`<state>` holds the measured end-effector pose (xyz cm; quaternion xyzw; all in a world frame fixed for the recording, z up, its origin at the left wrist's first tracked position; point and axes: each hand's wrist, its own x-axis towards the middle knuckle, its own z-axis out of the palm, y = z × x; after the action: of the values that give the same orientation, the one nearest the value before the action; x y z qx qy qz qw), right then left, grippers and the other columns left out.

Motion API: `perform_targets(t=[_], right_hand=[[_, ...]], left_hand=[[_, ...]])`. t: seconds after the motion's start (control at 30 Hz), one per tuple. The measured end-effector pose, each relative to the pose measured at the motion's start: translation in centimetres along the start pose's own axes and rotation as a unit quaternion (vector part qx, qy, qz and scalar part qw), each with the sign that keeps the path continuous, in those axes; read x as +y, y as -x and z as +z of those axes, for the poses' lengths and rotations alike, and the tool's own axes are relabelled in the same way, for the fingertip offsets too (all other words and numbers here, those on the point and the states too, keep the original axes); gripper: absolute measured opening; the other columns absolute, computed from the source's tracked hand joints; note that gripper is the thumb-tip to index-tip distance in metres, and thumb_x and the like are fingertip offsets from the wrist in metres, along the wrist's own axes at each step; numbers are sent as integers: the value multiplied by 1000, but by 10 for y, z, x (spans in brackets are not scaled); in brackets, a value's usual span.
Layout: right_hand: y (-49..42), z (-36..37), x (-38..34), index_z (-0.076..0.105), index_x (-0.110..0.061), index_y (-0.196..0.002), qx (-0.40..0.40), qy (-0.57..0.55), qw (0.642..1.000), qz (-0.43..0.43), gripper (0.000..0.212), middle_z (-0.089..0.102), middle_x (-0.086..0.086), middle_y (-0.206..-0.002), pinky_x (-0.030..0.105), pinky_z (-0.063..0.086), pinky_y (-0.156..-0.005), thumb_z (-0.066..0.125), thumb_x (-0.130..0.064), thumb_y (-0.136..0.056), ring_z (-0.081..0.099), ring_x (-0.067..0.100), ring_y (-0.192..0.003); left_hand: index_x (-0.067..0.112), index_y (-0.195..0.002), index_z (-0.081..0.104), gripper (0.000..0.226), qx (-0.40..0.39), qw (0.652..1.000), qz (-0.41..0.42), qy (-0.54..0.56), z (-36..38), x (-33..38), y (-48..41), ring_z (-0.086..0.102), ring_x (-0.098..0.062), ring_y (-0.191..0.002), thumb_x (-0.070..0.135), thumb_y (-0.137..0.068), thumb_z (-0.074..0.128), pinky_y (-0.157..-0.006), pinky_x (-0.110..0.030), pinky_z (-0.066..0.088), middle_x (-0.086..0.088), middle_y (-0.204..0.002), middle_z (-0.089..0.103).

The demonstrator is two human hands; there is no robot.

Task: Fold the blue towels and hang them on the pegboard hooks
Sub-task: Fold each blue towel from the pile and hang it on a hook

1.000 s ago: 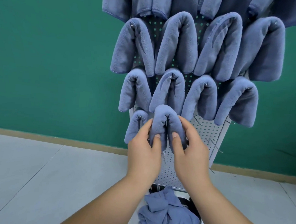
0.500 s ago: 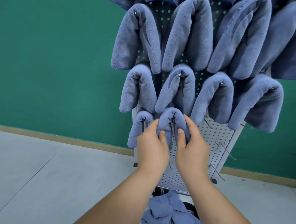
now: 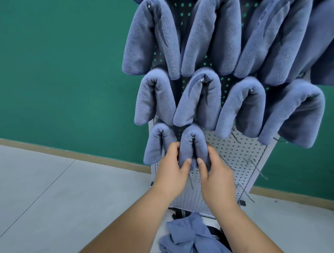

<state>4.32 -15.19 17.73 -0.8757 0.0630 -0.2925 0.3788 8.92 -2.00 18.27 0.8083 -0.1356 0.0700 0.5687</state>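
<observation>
- The folded towel hangs over a hook in the bottom row of the pegboard, and its two legs drop down between my hands.
- My left grip pinches the left leg, thumb in front and fingers curled round the outer edge.
- My right grip pinches the right leg the same way, so both are grasping this one towel.
- Just beside my left grip hangs the neighbour towel, touching the one I hold.
- Bottom row: two towels. The middle row holds four, and the upper row shows four, though the picture's edge cuts more above.
- Several bare hooks stick out of the board to the right of my right grip; I cannot count them surely.
- Below the board lies a heap of loose towels on something dark that I cannot make out.
</observation>
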Motion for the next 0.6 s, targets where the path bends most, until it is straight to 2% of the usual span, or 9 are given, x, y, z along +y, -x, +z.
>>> perform_targets(t=[0.1,0.17,0.27,0.37,0.47,0.53,0.6], right_hand=[[2,-2,4,50,-33,-143,-11,41,999,-8,37,66,-10,-99,33,45,-67,54,-26,-107,59,14,-81],[7,-3,10,50,-27,-143,-18,84,996,-7,36,67,-6,-108,32,42,-68,51,-28,-107,59,16,-86],[21,-9,14,42,-25,-154,-37,119,992,-6,49,67,-3,-127,36,51,-76,51,-30,-107,64,21,-104],[37,-16,15,37,-22,-161,-60,148,987,-4,60,61,1,-143,35,51,-84,57,-28,-106,65,23,-118],[55,-23,24,31,-19,-165,-112,190,975,-9,64,57,5,-150,33,52,-94,56,-30,-106,62,23,-126],[68,-27,35,26,-17,-166,-157,221,962,-24,65,46,5,-161,34,46,-109,53,-30,-108,51,23,-142],[82,-35,45,18,-20,-168,-228,273,934,-40,65,32,1,-170,32,36,-118,47,-30,-110,36,19,-154]], left_hand=[[32,-113,53,19,86,990,-6,-115,-5,0,4,67,-20,-88,25,-101,65,-77,-44,58,6,-98,71],[26,-104,52,16,84,970,-19,-225,-6,-3,10,64,-29,-81,33,-100,66,-70,-45,57,-1,-88,67],[22,-97,55,24,46,952,-65,-296,-8,-7,20,66,-30,-81,42,-98,68,-70,-42,57,-1,-85,67],[22,-113,64,33,-18,945,-115,-305,-9,-17,28,70,-28,-98,47,-93,72,-78,-33,54,-1,-101,72],[22,-138,58,59,-133,932,-153,-300,-11,-30,36,68,-25,-109,45,-88,78,-90,-32,55,-2,-119,71],[25,-144,55,65,-198,924,-145,-293,-14,-36,42,67,-22,-109,44,-87,80,-96,-36,56,-1,-120,69],[26,-145,53,64,-248,909,-138,-303,-14,-41,51,65,-22,-111,42,-89,80,-99,-35,54,-1,-123,67]])
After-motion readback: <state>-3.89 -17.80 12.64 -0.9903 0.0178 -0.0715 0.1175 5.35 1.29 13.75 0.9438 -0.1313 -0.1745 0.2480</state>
